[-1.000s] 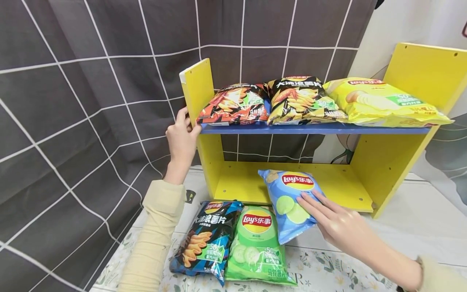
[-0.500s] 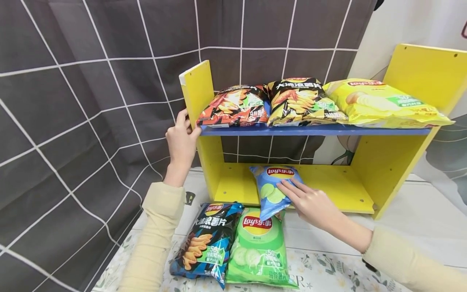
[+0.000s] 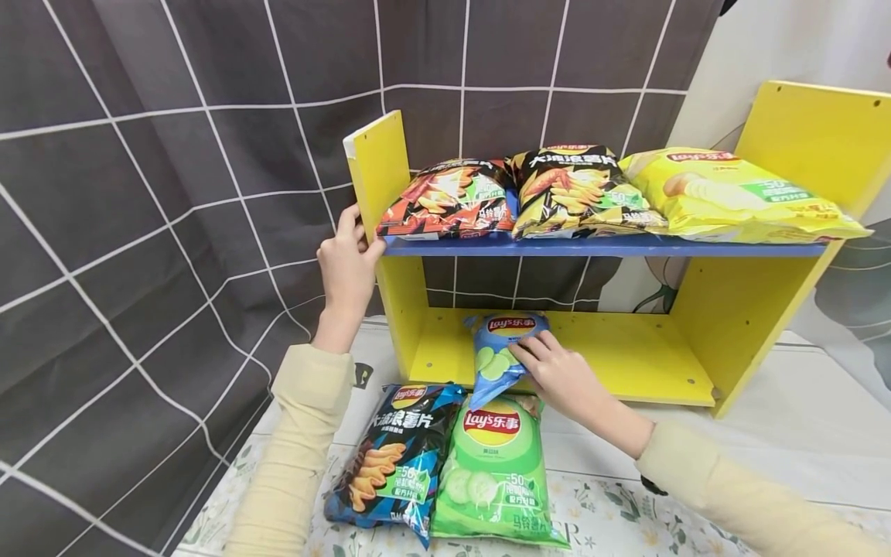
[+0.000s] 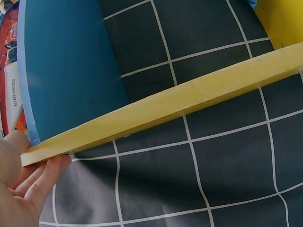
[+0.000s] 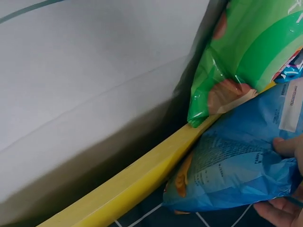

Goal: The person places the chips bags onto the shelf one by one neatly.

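Note:
My right hand pinches the right edge of a blue bag of potato chips at the lower shelf's front edge. In the right wrist view, thumb and fingers close on one end of that blue bag, whose printed back faces the camera. My left hand grips the yellow side panel of the small shelf unit, level with the blue upper board. The left wrist view has the panel between its thumb and fingers. A green bag lies just in front, overlapped by the blue bag's lower corner.
A dark blue chip bag lies left of the green one on the floral-patterned cloth. Up on the blue board sit a red bag, a black-and-gold bag and a yellow bag. A dark checked curtain hangs behind.
My right hand has carried the blue chip bag left and inward, from in front of the unit to over the lower shelf's left part. My left hand has stayed on the panel.

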Demonstrator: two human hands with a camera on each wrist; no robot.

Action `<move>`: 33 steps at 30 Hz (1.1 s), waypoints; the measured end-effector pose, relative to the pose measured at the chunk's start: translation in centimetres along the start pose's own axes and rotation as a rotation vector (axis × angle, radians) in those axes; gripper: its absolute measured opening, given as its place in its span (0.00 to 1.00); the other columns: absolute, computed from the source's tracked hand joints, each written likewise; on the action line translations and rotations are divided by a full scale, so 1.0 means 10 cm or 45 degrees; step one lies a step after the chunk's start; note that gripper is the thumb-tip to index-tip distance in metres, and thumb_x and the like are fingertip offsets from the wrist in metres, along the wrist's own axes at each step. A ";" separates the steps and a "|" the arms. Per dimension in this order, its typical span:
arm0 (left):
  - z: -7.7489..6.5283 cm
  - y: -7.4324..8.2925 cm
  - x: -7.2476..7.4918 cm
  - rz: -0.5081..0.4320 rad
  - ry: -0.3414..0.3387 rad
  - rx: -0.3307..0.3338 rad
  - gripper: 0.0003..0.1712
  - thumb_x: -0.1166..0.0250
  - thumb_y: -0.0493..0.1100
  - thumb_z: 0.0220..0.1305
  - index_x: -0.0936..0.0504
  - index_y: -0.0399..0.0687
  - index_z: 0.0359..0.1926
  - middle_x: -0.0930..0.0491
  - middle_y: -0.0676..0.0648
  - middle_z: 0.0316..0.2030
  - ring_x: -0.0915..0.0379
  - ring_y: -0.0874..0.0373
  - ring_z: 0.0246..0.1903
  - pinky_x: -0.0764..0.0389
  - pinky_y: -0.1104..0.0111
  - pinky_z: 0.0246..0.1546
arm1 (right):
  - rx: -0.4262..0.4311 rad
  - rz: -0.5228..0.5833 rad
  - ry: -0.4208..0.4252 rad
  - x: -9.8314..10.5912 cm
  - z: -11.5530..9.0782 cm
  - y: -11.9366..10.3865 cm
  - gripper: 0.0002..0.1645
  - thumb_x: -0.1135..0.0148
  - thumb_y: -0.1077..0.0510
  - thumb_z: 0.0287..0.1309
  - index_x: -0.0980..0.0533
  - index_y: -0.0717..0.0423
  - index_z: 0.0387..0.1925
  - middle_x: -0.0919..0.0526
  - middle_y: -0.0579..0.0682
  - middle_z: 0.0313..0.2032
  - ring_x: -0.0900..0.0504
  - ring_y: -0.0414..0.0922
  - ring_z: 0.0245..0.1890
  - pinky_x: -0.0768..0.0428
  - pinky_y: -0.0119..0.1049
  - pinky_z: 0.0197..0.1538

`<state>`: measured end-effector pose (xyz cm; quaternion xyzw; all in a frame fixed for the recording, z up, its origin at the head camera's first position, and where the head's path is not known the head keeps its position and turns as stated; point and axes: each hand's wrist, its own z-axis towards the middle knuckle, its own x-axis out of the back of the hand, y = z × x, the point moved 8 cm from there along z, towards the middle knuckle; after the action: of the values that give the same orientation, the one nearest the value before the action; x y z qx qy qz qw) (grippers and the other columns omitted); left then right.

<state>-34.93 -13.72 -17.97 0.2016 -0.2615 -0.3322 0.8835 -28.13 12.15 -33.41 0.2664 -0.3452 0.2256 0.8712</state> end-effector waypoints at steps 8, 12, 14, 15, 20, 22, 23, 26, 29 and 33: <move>0.00 0.01 0.01 -0.017 -0.005 -0.006 0.25 0.37 0.34 0.56 0.24 0.41 0.57 0.16 0.39 0.45 0.15 0.49 0.38 0.18 0.58 0.41 | -0.154 0.073 -0.117 -0.14 0.04 0.06 0.30 0.24 0.58 0.42 0.21 0.58 0.51 0.15 0.55 0.45 0.19 0.52 0.43 0.21 0.35 0.23; 0.00 0.01 0.00 -0.018 -0.008 -0.014 0.25 0.37 0.34 0.56 0.24 0.41 0.57 0.16 0.39 0.45 0.15 0.50 0.37 0.18 0.58 0.41 | -0.216 0.124 -0.197 -0.23 0.02 0.08 0.32 0.26 0.57 0.45 0.23 0.58 0.55 0.16 0.56 0.50 0.19 0.54 0.48 0.16 0.41 0.33; 0.00 0.02 0.00 -0.019 -0.009 -0.018 0.25 0.37 0.34 0.56 0.24 0.41 0.57 0.16 0.39 0.44 0.15 0.50 0.37 0.19 0.58 0.40 | -0.227 0.149 -0.247 -0.29 0.01 0.08 0.35 0.27 0.56 0.47 0.26 0.58 0.59 0.19 0.57 0.54 0.20 0.56 0.52 0.16 0.45 0.39; 0.00 0.02 0.00 -0.020 -0.009 -0.019 0.25 0.37 0.34 0.56 0.24 0.41 0.57 0.15 0.39 0.44 0.15 0.50 0.36 0.18 0.58 0.40 | -0.227 0.159 -0.273 -0.32 0.00 0.07 0.37 0.27 0.56 0.48 0.28 0.58 0.61 0.20 0.58 0.56 0.21 0.57 0.54 0.17 0.47 0.42; -0.01 0.02 0.00 -0.030 -0.002 -0.028 0.25 0.37 0.34 0.55 0.24 0.41 0.57 0.16 0.38 0.44 0.15 0.50 0.36 0.18 0.59 0.40 | -0.211 0.195 -0.341 -0.43 0.00 0.04 0.44 0.26 0.59 0.46 0.34 0.62 0.65 0.27 0.61 0.62 0.26 0.61 0.59 0.21 0.53 0.53; 0.00 0.02 0.01 -0.029 -0.002 -0.028 0.25 0.37 0.34 0.55 0.24 0.41 0.57 0.16 0.38 0.44 0.15 0.50 0.36 0.18 0.59 0.39 | -0.206 0.200 -0.355 -0.45 0.01 0.03 0.49 0.23 0.59 0.40 0.35 0.64 0.65 0.28 0.62 0.63 0.28 0.62 0.60 0.23 0.54 0.54; 0.00 0.01 0.01 -0.029 -0.003 -0.025 0.25 0.37 0.34 0.56 0.24 0.40 0.57 0.16 0.38 0.44 0.15 0.50 0.36 0.18 0.59 0.39 | -0.206 0.203 -0.358 -0.47 0.02 0.03 0.51 0.22 0.60 0.37 0.36 0.64 0.64 0.29 0.63 0.63 0.28 0.62 0.61 0.23 0.54 0.54; 0.00 0.01 0.01 -0.024 -0.002 -0.022 0.25 0.37 0.34 0.56 0.24 0.41 0.57 0.16 0.38 0.44 0.15 0.49 0.36 0.18 0.59 0.39 | -0.233 0.228 -0.336 -0.48 0.04 0.04 0.53 0.19 0.63 0.31 0.36 0.66 0.63 0.26 0.65 0.60 0.27 0.62 0.60 0.21 0.54 0.51; 0.00 0.00 0.01 -0.023 -0.004 -0.022 0.25 0.37 0.34 0.56 0.24 0.41 0.57 0.16 0.39 0.45 0.15 0.50 0.37 0.18 0.59 0.40 | -0.274 0.244 -0.280 -0.49 0.07 0.07 0.43 0.27 0.71 0.40 0.35 0.66 0.61 0.23 0.64 0.56 0.24 0.61 0.56 0.18 0.52 0.44; 0.00 0.00 -0.01 -0.024 -0.008 -0.025 0.25 0.37 0.35 0.56 0.24 0.40 0.57 0.16 0.39 0.45 0.15 0.50 0.37 0.18 0.59 0.41 | -0.299 0.238 -0.241 -0.49 0.10 0.09 0.34 0.39 0.78 0.50 0.34 0.66 0.60 0.23 0.63 0.55 0.23 0.59 0.53 0.17 0.49 0.39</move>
<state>-34.99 -13.69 -17.99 0.1944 -0.2591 -0.3438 0.8814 -32.39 11.21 -36.04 0.1495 -0.4729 0.2375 0.8352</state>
